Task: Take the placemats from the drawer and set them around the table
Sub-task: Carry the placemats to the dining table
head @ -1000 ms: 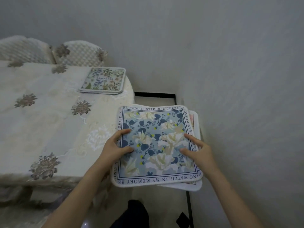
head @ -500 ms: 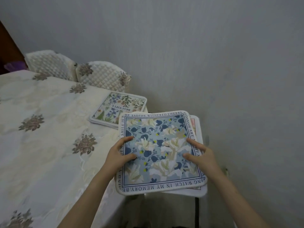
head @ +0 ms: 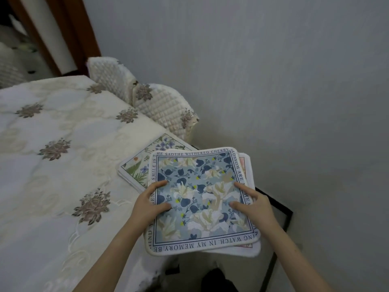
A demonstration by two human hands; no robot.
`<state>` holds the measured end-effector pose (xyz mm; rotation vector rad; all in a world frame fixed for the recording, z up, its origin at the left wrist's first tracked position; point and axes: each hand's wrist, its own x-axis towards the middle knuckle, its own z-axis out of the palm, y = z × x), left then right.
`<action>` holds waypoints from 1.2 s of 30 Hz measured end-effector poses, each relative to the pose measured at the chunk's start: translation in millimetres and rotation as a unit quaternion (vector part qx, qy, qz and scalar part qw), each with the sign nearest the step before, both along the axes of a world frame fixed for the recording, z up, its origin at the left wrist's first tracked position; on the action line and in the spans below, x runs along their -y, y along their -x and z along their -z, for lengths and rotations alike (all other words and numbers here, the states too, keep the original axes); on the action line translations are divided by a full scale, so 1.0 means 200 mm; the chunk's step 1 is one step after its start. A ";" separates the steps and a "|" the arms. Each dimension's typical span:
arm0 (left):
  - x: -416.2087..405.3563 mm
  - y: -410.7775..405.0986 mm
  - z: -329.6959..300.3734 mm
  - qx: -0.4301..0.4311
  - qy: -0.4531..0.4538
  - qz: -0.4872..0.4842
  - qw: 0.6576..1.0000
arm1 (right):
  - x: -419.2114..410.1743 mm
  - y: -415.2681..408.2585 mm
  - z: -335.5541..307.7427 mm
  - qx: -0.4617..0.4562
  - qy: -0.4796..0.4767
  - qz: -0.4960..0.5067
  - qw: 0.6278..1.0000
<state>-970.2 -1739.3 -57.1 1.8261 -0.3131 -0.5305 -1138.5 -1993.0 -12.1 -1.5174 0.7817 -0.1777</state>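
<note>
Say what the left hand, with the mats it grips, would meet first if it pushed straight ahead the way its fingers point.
Probably the green floral placemat lying on the table corner: it sits just beyond the left hand and the held blue placemat. Height gap is unclear.

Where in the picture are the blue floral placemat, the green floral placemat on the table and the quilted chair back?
blue floral placemat [head: 197,186]: head view, centre of its printed face.
green floral placemat [head: 136,167]: head view, visible left part.
quilted chair back [head: 166,108]: head view, middle of the padded cover.
</note>
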 end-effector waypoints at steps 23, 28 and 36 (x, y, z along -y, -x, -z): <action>0.29 -0.44 0.36 -0.062 -0.049 -0.316 0.946 | 0.51 -1.66 0.39 -0.062 0.125 -0.428 0.893; 0.31 -0.46 0.43 -0.102 -0.075 -0.343 0.931 | 0.52 -1.77 0.52 -0.097 0.132 -0.469 0.868; 0.42 -0.45 0.44 -0.120 -0.154 -0.439 0.877 | 0.48 -1.84 0.58 -0.085 0.170 -0.430 0.883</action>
